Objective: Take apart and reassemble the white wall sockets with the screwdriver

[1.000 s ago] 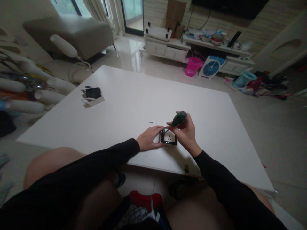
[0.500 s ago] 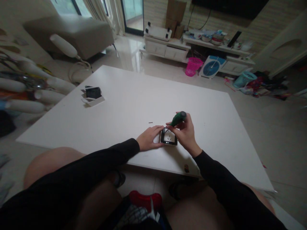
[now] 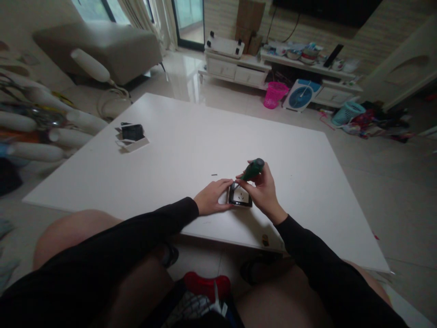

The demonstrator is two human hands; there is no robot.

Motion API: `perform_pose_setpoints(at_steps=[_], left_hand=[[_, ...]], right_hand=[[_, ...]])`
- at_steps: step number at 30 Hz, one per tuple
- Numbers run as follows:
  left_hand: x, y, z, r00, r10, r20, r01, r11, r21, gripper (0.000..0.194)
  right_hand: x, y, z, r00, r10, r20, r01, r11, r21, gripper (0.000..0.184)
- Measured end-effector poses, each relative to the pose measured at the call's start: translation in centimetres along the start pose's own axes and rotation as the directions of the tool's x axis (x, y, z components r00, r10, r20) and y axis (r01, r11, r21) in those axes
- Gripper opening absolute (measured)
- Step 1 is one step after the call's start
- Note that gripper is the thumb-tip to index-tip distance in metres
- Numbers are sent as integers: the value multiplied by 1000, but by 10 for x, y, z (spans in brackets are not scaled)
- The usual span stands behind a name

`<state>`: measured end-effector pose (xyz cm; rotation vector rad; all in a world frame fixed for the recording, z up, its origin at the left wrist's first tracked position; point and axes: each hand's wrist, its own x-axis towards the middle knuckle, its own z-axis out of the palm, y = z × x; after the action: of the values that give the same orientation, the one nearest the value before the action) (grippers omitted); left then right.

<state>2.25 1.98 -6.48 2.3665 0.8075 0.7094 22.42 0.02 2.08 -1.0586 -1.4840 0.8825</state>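
Note:
A wall socket (image 3: 241,197) with a white face and a black frame lies on the white table near its front edge. My left hand (image 3: 213,197) grips the socket's left side, thumb at the near edge and fingers at the far edge. In my right hand (image 3: 264,187) is a screwdriver (image 3: 253,169) with a green handle and dark end, tilted over the socket. Its tip reaches the upper left part of the frame, partly hidden by my fingers. A small dark strip (image 3: 214,174) rests on the table just beyond my left hand.
On the table's left stands an open white box (image 3: 137,146) with a black item (image 3: 133,132) inside. A small yellow and black object (image 3: 265,240) sits at the table's front edge. Below is a red object (image 3: 207,284) between my legs. A pink basket (image 3: 274,94) and fan (image 3: 302,95) stand beyond.
The screwdriver and my right hand have shifted very slightly to the left. My left hand stays on the socket.

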Motion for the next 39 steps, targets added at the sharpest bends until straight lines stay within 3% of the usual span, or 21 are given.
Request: perform_pose_setpoints(at_steps=[4, 11, 18, 25, 33, 39], left_hand=[[0, 1, -1, 1000, -2, 1, 2, 1000, 3, 79], [0, 0, 0, 1000, 2, -3, -2, 1000, -5, 82], [1, 1, -1, 1000, -7, 10, 7, 1000, -7, 79], [0, 1, 0, 1000, -3, -7, 3, 1000, -5, 83], [0, 1, -1, 1000, -7, 9, 7, 1000, -7, 79], [0, 0, 0, 1000, -9, 3, 9, 1000, 0, 83]], right_hand=[[1, -1, 0, 999, 30, -32, -30, 1000, 8, 51], [0, -6, -1, 996, -19, 87, 15, 999, 41, 45], [1, -1, 0, 1000, 13, -16, -13, 1000, 15, 55], [0, -7, -2, 999, -7, 48, 5, 999, 32, 48], [2, -4, 0, 1000, 13, -21, -13, 1000, 14, 54], [1, -10, -1, 1000, 10, 21, -11, 999, 31, 43]])
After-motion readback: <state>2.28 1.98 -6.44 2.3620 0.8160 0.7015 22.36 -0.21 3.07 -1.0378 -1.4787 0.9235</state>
